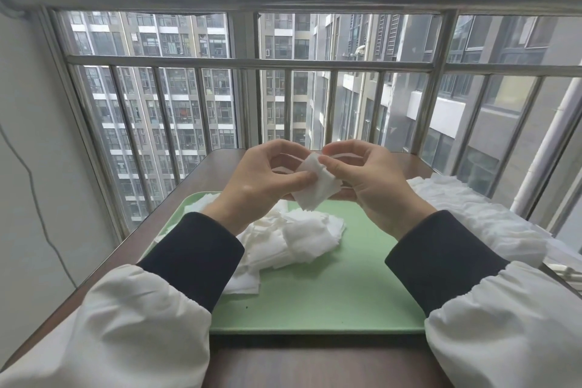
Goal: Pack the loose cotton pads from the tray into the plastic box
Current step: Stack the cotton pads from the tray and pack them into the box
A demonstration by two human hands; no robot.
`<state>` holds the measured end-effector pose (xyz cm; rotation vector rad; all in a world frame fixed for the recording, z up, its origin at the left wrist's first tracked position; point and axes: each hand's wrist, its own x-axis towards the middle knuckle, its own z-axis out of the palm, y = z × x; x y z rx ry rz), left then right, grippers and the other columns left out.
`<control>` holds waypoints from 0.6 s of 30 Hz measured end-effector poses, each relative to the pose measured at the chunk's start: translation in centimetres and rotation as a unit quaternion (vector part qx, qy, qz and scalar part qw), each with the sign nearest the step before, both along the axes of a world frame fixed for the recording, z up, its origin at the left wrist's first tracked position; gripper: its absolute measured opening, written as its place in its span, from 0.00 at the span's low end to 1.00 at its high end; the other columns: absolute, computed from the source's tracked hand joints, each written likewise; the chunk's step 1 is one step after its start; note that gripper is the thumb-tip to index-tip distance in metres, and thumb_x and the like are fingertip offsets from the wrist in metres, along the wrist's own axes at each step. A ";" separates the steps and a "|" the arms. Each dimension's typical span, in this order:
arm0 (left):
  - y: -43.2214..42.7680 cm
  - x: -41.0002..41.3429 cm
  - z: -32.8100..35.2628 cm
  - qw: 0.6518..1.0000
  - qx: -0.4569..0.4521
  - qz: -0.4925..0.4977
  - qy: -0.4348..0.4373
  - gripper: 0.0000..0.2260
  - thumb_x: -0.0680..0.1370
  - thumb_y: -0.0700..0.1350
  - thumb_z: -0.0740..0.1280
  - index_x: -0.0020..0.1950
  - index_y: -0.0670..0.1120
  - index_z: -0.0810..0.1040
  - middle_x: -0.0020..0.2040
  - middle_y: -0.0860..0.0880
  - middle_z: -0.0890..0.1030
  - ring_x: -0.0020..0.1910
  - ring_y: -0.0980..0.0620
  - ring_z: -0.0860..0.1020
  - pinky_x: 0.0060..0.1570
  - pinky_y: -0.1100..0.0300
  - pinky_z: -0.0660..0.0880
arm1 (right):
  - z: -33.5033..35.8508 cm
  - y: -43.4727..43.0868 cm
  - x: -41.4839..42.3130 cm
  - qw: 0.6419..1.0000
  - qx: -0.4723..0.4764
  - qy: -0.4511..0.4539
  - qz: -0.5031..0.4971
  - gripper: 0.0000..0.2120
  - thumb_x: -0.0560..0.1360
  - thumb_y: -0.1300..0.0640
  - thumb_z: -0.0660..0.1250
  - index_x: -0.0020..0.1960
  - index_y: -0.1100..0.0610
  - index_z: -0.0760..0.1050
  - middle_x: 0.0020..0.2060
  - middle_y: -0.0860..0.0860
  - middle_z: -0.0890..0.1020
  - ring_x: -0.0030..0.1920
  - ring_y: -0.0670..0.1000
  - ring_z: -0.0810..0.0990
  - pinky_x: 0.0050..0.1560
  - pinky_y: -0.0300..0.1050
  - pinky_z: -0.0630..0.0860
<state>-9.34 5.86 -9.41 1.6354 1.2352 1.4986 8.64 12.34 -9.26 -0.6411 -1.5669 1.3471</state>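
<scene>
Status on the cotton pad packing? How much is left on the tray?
Done: a long row of white pads lies right of the pale green plastic tray, apparently packed, though the box walls are hard to make out. In hand: the left hand and right hand pinch a small stack of square white cotton pads above the tray. Left: a sizeable loose heap of pads on the tray.

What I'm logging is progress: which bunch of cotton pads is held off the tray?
The small stack pinched between the left hand and right hand, above the green tray. The loose heap lies on the tray; the big pile sits beside it.
</scene>
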 end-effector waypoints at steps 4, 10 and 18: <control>0.0 -0.3 0.2 0.999 -0.031 0.003 0.034 0.24 0.70 0.47 0.79 0.64 0.49 0.77 0.56 0.49 0.85 0.52 0.54 0.85 0.50 0.56 0.82 | 0.2 -0.1 0.0 0.999 -0.016 0.009 0.027 0.15 0.71 0.57 0.75 0.56 0.61 0.80 0.49 0.59 0.86 0.48 0.61 0.86 0.43 0.54 0.83; -0.1 -0.7 0.4 0.996 -0.061 -0.021 -0.068 0.12 0.77 0.37 0.73 0.58 0.47 0.79 0.51 0.47 0.86 0.50 0.48 0.85 0.44 0.55 0.83 | 0.7 0.3 0.7 0.998 0.005 -0.066 0.014 0.08 0.80 0.65 0.64 0.55 0.59 0.80 0.42 0.55 0.87 0.39 0.53 0.86 0.37 0.46 0.82; 0.8 -1.4 -0.2 0.980 -0.094 0.083 -0.152 0.07 0.78 0.39 0.71 0.54 0.47 0.81 0.54 0.43 0.84 0.45 0.48 0.85 0.40 0.61 0.80 | -1.2 -0.1 -0.1 0.860 0.237 -0.440 0.100 0.18 0.69 0.59 0.75 0.57 0.46 0.82 0.48 0.41 0.84 0.45 0.42 0.81 0.45 0.33 0.75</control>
